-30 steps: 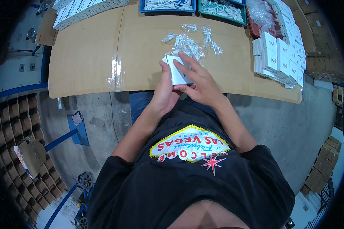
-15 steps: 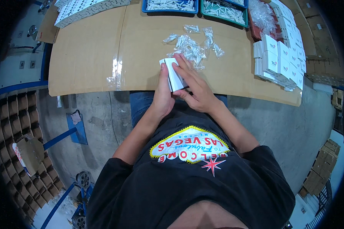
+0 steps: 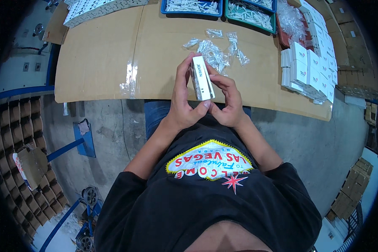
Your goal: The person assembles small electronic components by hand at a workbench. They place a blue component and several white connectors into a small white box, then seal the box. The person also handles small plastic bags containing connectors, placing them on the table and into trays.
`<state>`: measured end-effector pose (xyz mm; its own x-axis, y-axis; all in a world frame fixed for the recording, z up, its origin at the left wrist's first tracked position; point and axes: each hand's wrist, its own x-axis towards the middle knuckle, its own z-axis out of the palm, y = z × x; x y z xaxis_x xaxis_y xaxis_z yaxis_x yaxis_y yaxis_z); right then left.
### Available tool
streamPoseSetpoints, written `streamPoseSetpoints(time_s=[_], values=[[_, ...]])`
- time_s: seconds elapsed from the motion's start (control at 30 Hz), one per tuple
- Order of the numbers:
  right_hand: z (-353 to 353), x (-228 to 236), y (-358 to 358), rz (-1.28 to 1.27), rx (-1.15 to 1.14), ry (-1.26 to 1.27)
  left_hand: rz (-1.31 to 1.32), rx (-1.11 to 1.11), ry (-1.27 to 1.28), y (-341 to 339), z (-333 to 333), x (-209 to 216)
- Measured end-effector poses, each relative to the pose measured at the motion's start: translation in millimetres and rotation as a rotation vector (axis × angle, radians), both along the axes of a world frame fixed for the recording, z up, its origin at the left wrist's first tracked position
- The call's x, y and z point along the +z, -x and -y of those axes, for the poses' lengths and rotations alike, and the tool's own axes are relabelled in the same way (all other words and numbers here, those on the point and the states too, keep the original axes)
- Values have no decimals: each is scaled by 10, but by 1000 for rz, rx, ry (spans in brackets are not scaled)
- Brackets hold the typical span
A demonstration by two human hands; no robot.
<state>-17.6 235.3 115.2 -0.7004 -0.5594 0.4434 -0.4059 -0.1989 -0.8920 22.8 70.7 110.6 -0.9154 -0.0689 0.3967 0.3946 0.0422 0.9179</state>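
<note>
A small white carton (image 3: 203, 79) with dark print on its narrow side is held just above the near edge of the cardboard-covered table (image 3: 96, 54). My left hand (image 3: 183, 94) is closed along its left side, thumb at the near end. My right hand (image 3: 229, 96) grips the right side with bent fingers, its thumb near the bottom corner. A flap or panel seems to stand slightly apart along the carton's right side. Just beyond it lies a loose pile of small clear bags (image 3: 212, 53) with white pieces inside; my hands and the carton partly hide it.
Blue (image 3: 192, 15) and green (image 3: 250, 26) trays of small white pieces stand at the far edge. A red tray (image 3: 284, 35) holds crumpled clear plastic. White cartons (image 3: 306, 69) are stacked at the right. A white perforated stack (image 3: 101, 10) sits far left.
The carton has been turned so its printed narrow side faces up. My right hand has slid from across its top to its right side; my left fingers now reach farther up.
</note>
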Motion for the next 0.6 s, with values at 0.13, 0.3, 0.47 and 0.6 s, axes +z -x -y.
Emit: streamPoseSetpoints(time_s=[0.13,0.3,0.47,0.6], values=[[-2,-8,-1,-2,0,7,-47,29,-1,22,-19,3],[23,13,16,23,14,77,-123,98,137,35,5,-4],[-4,30,34,241,8,108,-19,19,-98,27,-53,-8],[30,72,45,476,-143,41,-16,-27,-39,21,-57,-25]])
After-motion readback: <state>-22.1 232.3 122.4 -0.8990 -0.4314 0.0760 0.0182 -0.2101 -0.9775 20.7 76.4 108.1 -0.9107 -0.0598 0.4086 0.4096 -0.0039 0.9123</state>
